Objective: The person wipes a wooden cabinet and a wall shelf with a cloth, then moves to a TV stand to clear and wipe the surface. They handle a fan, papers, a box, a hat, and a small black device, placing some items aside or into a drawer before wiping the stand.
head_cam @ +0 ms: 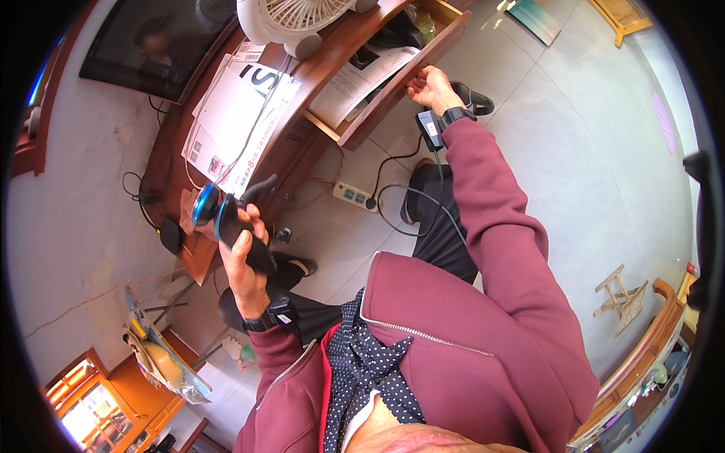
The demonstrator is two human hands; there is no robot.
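Observation:
My left hand (246,255) is closed around a black handheld device (227,218) with a shiny blue-ringed round head, beside the desk's left end. My right hand (433,90) has its fingers curled at the front of a wooden drawer (391,93), which stands pulled out; any knob there is hidden. Inside the drawer lie printed sheets (362,85), a black item and a clear plastic bag (425,25). A black box (430,129) with cables hangs at my right wrist. Behind that hand is a black curved object (481,103) that I cannot identify.
On the dark red wooden desk (306,73) are a white fan (294,22), papers (243,113) and loose cables. A screen (153,45) is at the wall. A power strip (354,195) with a plugged-in cord lies on the tiled floor near my feet. A small stool (622,297) stands at the right.

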